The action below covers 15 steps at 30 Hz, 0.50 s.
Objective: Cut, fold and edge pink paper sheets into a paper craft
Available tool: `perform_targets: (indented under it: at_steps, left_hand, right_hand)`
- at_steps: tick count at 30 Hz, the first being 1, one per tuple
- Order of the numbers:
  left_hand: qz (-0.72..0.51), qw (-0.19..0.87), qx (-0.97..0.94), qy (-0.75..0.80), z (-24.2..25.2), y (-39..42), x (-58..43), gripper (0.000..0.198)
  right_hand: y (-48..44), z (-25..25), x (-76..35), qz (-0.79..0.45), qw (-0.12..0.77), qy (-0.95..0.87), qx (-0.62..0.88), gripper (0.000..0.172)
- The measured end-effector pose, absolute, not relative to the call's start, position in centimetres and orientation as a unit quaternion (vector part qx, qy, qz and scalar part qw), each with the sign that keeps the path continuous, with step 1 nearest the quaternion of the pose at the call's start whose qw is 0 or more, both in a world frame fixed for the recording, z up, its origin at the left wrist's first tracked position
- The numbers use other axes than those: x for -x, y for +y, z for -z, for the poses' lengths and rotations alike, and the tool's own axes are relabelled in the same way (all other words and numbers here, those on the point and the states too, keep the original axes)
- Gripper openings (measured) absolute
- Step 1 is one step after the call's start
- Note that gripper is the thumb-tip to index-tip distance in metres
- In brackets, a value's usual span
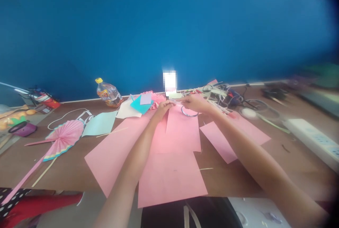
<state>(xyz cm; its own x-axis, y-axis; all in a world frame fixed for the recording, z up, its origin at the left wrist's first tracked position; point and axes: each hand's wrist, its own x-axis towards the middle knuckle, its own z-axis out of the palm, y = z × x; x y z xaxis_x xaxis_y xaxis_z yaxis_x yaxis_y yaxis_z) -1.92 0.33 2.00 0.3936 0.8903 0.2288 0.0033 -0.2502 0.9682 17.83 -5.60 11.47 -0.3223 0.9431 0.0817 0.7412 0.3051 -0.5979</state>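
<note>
Both hands work at the far end of a pink sheet, which lies mid-bench over other pink paper. Left hand: thumb and fingers closed on the far edge of that sheet. Right hand: fingertips at the same edge, just beside the left; cannot tell whether pinching or only pressing. A thin ring shows below the right hand; worn or loose, unclear. Risks, as judged: uneven pull between the two hands could skew or crease the sheet, and the loose paper beneath could slide along with it. The near pink sheet overhangs the front edge, so a brush from an arm might tip it off. The left forearm crosses the wide pink sheet and could drag it; the right forearm reaches over the small pink sheet, same hazard. Surroundings: a heap of paper strips crowds the right hand's far side; a turquoise piece and a cream sheet lie near the left hand, limiting sideways room. Farther left, a yellow-capped bottle by the wall and a pleated fan; far right, a power strip. These last three stand clear of both hands.
</note>
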Motion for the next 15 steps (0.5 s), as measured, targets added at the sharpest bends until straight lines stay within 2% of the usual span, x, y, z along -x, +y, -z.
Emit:
perform_targets:
  at_steps: [7,15]
  left_hand:
    - [-0.444,0.545,-0.630,0.331,-2.13,0.11,1.88,0.030]
    - [-0.455,0.528,-0.633,0.337,-1.72,0.46,1.79,0.029]
  right_hand:
    - [-6.26,-11.88,-17.03,-0.192,0.196,-0.787,0.552,0.037]
    - [-6.05,-11.02,-16.73,-0.231,0.214,-0.777,0.544,0.033]
